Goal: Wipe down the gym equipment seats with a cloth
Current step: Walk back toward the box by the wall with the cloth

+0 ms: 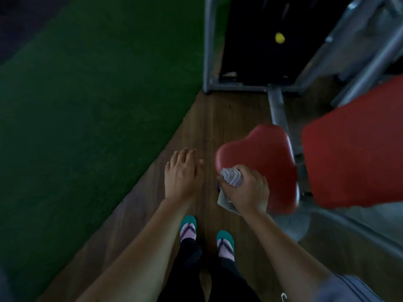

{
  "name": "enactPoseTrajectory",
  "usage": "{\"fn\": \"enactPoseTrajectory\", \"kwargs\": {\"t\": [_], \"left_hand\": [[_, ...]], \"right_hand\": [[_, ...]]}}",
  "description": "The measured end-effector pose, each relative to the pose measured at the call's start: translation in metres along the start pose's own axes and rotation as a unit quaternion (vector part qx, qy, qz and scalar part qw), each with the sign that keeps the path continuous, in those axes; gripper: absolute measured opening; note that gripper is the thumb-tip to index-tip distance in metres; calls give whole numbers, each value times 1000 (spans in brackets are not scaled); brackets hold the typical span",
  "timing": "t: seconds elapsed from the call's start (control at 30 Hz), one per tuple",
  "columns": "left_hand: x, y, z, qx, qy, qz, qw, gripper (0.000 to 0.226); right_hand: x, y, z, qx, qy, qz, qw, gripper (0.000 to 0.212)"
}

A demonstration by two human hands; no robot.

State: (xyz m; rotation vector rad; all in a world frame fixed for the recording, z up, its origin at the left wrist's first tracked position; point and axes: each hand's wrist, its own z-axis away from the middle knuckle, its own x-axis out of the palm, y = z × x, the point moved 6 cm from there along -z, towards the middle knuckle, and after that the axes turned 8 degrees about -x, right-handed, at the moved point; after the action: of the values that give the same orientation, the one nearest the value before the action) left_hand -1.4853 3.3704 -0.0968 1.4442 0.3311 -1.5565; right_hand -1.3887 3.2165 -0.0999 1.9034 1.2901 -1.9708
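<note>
Right hand: the right hand point(246, 190) is clenched around a bunched grey cloth point(232, 176), and 1 loose end hangs below the fist. Bunching seems to give a firm pad for pressing.
Cloth position: it lies against the near left edge of the red seat point(261, 149), where the rounded corner begins. The hand comes from the near side, so the knuckles cover part of the contact.
Left hand: the left hand point(182, 173) is released, with straight fingers and the palm down. It holds nothing and hangs above the wooden floor point(218, 118), just left of the seat. Probably it is kept out for balance while the body leans.
Seat: it is a heart-like pad on a grey post point(279, 107). Its surface is dark red and a little shiny. It cannot be told whether it is wet.
Back pad: a bigger red pad point(353, 162) stands to the right of the seat, apart from it by a narrow gap.
Progress, as a judgement: the wipe looks to be at 1 corner, and the far and right parts of the seat are not covered by the cloth.
Around: a green mat point(98, 105) is on the left. A black weight stack point(250, 40) with a yellow pin point(279, 38) is on the far side. 2 feet in teal sandals point(188, 227) stand near.
</note>
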Motion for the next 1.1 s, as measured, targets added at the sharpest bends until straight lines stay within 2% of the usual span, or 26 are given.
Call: {"fn": "enactPoseTrajectory", "kwargs": {"t": [0.13, 0.27, 0.4, 0.53, 0.67, 0.77, 0.9, 1.0, 1.1], "left_hand": [[-48, -60, 56, -113, 58, 37, 991, 46], [-76, -129, 132, -248, 111, 78, 959, 48], [-95, -194, 231, -372, 176, 125, 903, 49], [-106, -259, 345, -485, 244, 149, 826, 55], [-99, -315, 464, -586, 294, 169, 736, 58], [-89, -344, 558, -651, 341, 170, 656, 65], [-62, -345, 677, -738, 377, 180, 530, 59], [-37, -322, 748, -794, 388, 190, 428, 49], [-15, -289, 801, -836, 405, 193, 315, 45]], "right_hand": [[-1, -83, 4, -122, -64, -49, 989, 34], [11, -167, 35, -260, -124, -65, 955, 35], [25, -251, 93, -376, -190, -77, 904, 34], [45, -338, 179, -495, -249, -111, 825, 39], [61, -416, 295, -605, -293, -129, 729, 36], [70, -459, 384, -650, -346, -153, 658, 30], [65, -491, 507, -714, -418, -166, 537, 29], [51, -495, 595, -760, -441, -171, 446, 34], [31, -485, 675, -800, -471, -169, 331, 34]]}}
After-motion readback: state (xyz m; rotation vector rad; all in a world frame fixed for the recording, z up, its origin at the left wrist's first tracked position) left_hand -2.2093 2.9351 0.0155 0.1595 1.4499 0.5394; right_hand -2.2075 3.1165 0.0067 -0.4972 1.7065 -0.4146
